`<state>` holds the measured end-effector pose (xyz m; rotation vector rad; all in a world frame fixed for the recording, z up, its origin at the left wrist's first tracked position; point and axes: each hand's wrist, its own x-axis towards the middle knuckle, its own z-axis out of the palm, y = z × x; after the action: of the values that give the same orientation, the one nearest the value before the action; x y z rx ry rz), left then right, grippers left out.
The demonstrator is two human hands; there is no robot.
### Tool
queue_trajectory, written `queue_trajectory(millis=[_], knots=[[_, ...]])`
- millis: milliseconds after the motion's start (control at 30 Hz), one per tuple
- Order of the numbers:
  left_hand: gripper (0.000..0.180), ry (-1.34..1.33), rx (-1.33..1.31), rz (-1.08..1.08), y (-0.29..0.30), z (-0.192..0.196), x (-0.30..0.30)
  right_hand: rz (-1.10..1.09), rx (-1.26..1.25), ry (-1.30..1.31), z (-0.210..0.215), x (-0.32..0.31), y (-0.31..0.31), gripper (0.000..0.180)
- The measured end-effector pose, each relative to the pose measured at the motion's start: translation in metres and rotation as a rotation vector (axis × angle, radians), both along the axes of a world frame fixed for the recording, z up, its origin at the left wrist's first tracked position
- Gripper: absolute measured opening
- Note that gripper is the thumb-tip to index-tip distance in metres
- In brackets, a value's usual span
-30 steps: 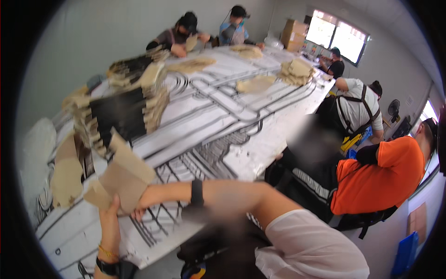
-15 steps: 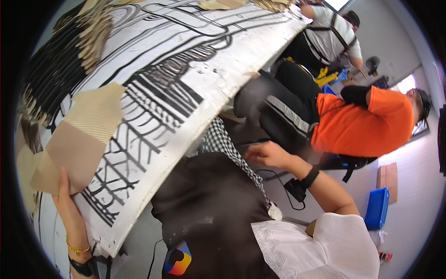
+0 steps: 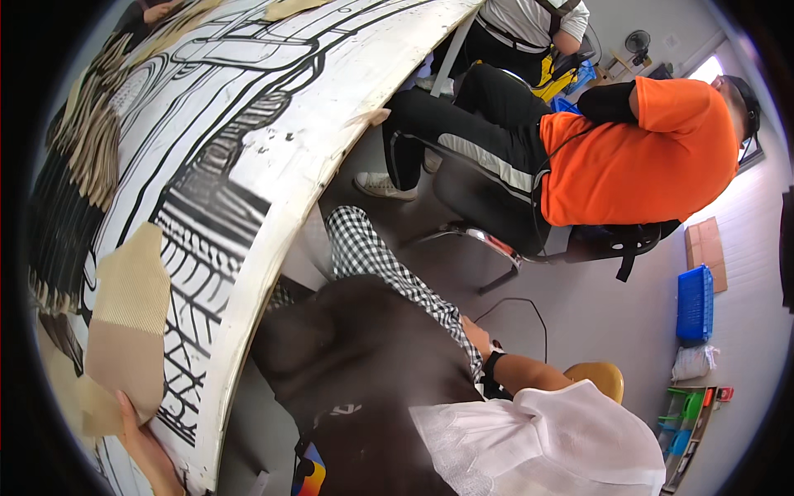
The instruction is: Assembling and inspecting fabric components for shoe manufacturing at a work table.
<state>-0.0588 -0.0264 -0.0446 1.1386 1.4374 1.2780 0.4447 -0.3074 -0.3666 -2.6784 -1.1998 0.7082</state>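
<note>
At the lower left, my left hand (image 3: 139, 436) grips the bottom of a flat beige fabric piece (image 3: 128, 351), thumb on its top face and fingers hidden underneath. The upper part of this piece has a mesh-like texture, and the lower part is smoother and browner. It lies over the white table (image 3: 285, 186) with black line drawings. Layered stacks of beige pieces (image 3: 95, 161) and black pieces (image 3: 58, 223) sit just beyond it. Down beside my black-and-white checked trousers (image 3: 389, 269) is my right hand (image 3: 474, 335), touching the cloth at thigh level; its fingers are mostly hidden.
A seated person in an orange shirt (image 3: 633, 165) is on the right, with a metal-legged chair (image 3: 496, 252) underneath. Another person in white (image 3: 529, 21) stands farther back. A blue crate (image 3: 695, 302) is by the wall. A black cable (image 3: 542, 310) runs along the floor.
My right hand has dropped from in front of my body to beside my thigh. The view has shifted, so the table and fabric piece appear farther left; my left hand still grips the piece.
</note>
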Motion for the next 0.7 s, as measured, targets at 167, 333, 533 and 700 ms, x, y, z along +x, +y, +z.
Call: queue_trajectory(millis=[167, 333, 533, 700], knots=[[0.042, 1.058, 0.171, -0.061, -0.056, 0.036, 0.056, 0.029, -0.037, -0.067, -0.003, -0.004, 0.003, 0.042], [0.046, 1.602, -0.114, -0.465, -0.086, 0.054, 0.032, 0.108, 0.047, -0.130, -0.014, -0.005, -0.001, 0.029], [0.047, 1.611, -0.038, -0.423, -0.078, 0.053, 0.042, 0.122, 0.167, -0.284, -0.042, -0.005, -0.012, 0.031], [0.047, 1.653, 0.030, -0.500, -0.082, 0.056, 0.058, 0.067, 0.170, -0.058, 0.018, -0.003, 0.020, 0.039]])
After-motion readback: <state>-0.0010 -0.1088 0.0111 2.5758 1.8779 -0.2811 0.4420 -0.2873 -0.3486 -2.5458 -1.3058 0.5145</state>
